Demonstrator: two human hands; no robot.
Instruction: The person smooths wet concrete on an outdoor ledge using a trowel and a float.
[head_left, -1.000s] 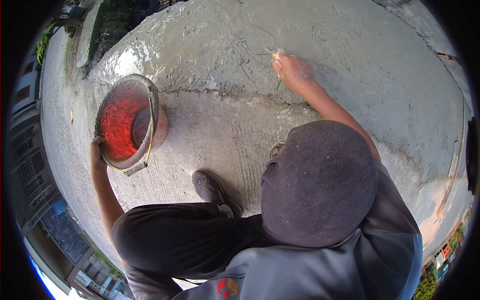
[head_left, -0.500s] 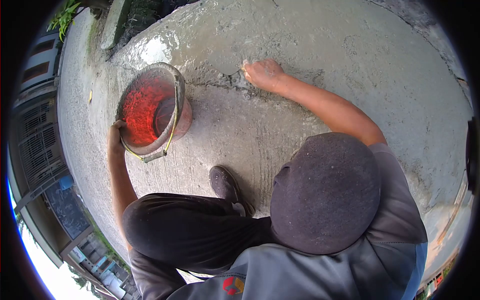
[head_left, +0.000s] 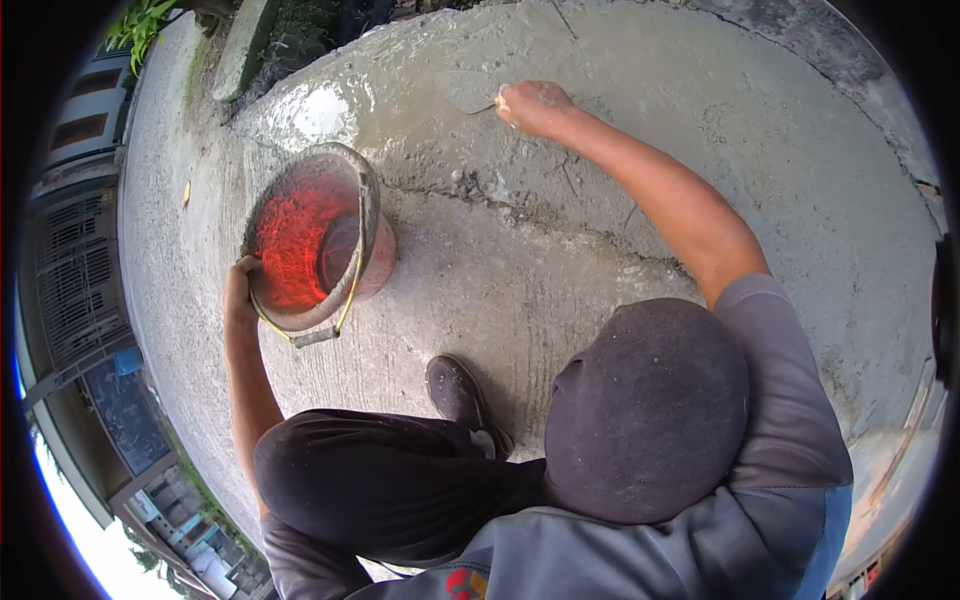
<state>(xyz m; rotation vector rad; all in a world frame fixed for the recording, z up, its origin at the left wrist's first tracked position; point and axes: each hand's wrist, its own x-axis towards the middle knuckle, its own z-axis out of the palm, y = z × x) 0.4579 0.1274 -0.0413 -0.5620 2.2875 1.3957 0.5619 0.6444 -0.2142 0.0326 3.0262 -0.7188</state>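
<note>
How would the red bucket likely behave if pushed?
The bucket is probably stiff, its round rim holding shape. It looks fairly light, its inside apparently empty. With a base narrower than its rim, it might tip without the left hand steadying it.

The person's left hand (head_left: pixel 241 287) grips the rim of 1 tilted bucket (head_left: pixel 377 268), while the right hand (head_left: pixel 537 108) holds a flat trowel (head_left: pixel 465 91) against wet concrete (head_left: pixel 690 135).
</note>
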